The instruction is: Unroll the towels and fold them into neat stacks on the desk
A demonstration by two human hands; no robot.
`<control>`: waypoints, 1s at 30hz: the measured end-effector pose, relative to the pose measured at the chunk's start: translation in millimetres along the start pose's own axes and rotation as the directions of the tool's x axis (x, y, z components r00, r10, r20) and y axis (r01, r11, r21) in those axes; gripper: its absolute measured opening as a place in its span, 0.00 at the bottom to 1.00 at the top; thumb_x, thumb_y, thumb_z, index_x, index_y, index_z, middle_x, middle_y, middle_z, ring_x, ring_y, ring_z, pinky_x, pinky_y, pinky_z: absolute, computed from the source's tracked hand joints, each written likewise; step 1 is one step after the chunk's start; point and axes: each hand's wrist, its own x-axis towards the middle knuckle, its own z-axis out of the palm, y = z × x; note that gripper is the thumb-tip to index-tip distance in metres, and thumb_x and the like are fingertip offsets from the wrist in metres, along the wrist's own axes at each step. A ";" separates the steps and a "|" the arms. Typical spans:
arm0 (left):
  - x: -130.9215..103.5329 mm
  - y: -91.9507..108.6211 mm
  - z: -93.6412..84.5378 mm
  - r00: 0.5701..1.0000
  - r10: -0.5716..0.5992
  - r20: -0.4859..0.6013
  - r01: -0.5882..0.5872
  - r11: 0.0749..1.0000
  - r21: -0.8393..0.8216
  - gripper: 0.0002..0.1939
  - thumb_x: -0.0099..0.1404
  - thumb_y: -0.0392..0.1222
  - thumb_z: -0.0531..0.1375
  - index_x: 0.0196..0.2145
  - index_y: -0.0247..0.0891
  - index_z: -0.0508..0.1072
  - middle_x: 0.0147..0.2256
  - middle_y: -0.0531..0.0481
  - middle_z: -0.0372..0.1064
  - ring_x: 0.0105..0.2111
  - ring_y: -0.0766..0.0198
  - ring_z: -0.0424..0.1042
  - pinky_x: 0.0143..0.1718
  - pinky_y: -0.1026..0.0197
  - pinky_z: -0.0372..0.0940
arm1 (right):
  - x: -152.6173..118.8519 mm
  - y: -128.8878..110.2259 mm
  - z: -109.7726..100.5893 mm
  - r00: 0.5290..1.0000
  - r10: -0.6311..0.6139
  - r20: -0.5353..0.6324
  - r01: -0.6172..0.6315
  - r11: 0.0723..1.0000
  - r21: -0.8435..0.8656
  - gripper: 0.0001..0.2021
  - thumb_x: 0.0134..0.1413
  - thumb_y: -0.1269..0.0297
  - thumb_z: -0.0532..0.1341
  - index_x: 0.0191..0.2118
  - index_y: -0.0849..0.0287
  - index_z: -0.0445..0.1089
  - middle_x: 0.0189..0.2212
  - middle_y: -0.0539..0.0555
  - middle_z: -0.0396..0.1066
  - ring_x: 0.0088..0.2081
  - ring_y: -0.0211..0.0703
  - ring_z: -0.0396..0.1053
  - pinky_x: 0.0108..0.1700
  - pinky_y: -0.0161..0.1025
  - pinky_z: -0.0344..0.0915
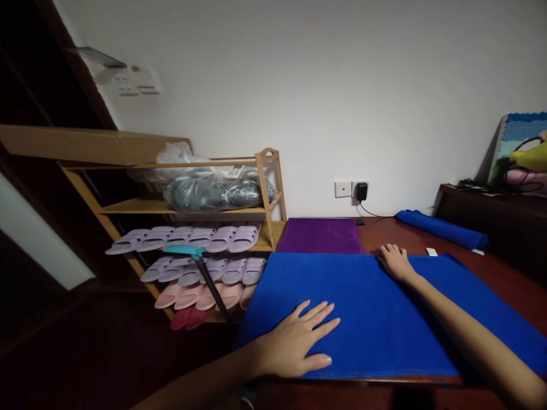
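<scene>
A large blue cloth (pixel 359 307) lies spread out on the reddish-brown tabletop. My left hand (pixel 299 341) rests flat on its near left part, fingers spread and holding nothing. Farther off, my right hand (pixel 394 262) lies on the cloth's far edge, its fingers apart and slightly bent. Behind the blue cloth, against the wall, a purple cloth (pixel 320 235) lies flat, partly bordered by the blue one. A long folded or rolled blue cloth (pixel 442 229) sits at the back right, beyond my right hand.
To the left stands a wooden rack (pixel 280 222) with several slippers (pixel 245 236), plastic-wrapped items (pixel 213 191) and a cardboard box (pixel 85 145). A turquoise-topped pole (pixel 183 249) leans before it. A black plug (pixel 361 191) trails a cable. A small white piece (pixel 431 251) lies on the table.
</scene>
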 end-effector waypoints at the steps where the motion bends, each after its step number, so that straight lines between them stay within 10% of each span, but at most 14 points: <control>1: -1.0 1.3 -0.5 1.000 0.002 -0.003 -0.002 1.000 0.002 0.34 0.68 0.57 0.50 0.66 0.51 0.40 0.67 0.49 0.33 0.65 0.51 0.36 0.63 0.42 0.38 | -3.5 -0.9 -2.7 1.000 -0.013 -0.015 0.013 1.000 -0.012 0.17 0.62 0.55 0.44 0.45 0.56 0.64 0.47 0.62 0.64 0.50 0.56 0.58 0.49 0.55 0.54; 6: -0.9 0.8 -7.1 0.999 0.037 0.014 -0.037 0.999 0.001 0.33 0.68 0.57 0.49 0.66 0.52 0.41 0.66 0.51 0.35 0.65 0.51 0.38 0.63 0.43 0.39 | -25.0 20.7 -17.3 0.997 -0.049 -0.059 0.047 0.998 -0.035 0.25 0.62 0.47 0.39 0.57 0.53 0.58 0.57 0.59 0.60 0.57 0.53 0.57 0.54 0.53 0.53; 9: -1.3 -10.9 -10.2 0.997 -0.048 -0.056 0.050 0.998 0.033 0.30 0.71 0.55 0.45 0.66 0.52 0.41 0.66 0.51 0.35 0.65 0.53 0.39 0.63 0.43 0.39 | -48.2 59.5 -20.1 0.986 0.165 -0.009 -0.165 0.984 -0.068 0.35 0.57 0.38 0.40 0.63 0.53 0.52 0.64 0.60 0.50 0.63 0.58 0.48 0.57 0.58 0.51; 15: -18.7 -43.5 3.0 0.946 -0.254 -0.201 0.281 0.952 0.118 0.30 0.70 0.56 0.45 0.66 0.51 0.40 0.67 0.48 0.33 0.65 0.50 0.38 0.61 0.41 0.42 | -115.7 147.5 -17.5 0.823 0.554 0.130 -0.538 0.832 -0.137 0.43 0.49 0.30 0.40 0.66 0.48 0.48 0.67 0.60 0.38 0.65 0.66 0.37 0.58 0.68 0.43; 24: -44.1 -53.6 8.4 0.895 -0.338 -0.292 0.390 0.910 0.139 0.27 0.71 0.54 0.43 0.65 0.50 0.45 0.66 0.49 0.41 0.65 0.54 0.43 0.61 0.43 0.45 | -154.7 156.9 -37.8 0.882 0.471 0.029 -0.467 0.880 -0.090 0.37 0.57 0.39 0.38 0.65 0.56 0.51 0.66 0.62 0.41 0.66 0.56 0.38 0.61 0.61 0.43; 30: -74.7 -68.1 26.2 0.853 -0.416 -0.316 0.464 0.881 0.092 0.30 0.70 0.57 0.45 0.65 0.46 0.48 0.66 0.46 0.39 0.65 0.51 0.40 0.60 0.42 0.47 | -211.6 168.6 -24.0 0.930 0.340 0.136 -0.330 0.939 -0.093 0.32 0.55 0.44 0.39 0.63 0.44 0.54 0.65 0.50 0.45 0.66 0.54 0.40 0.59 0.63 0.47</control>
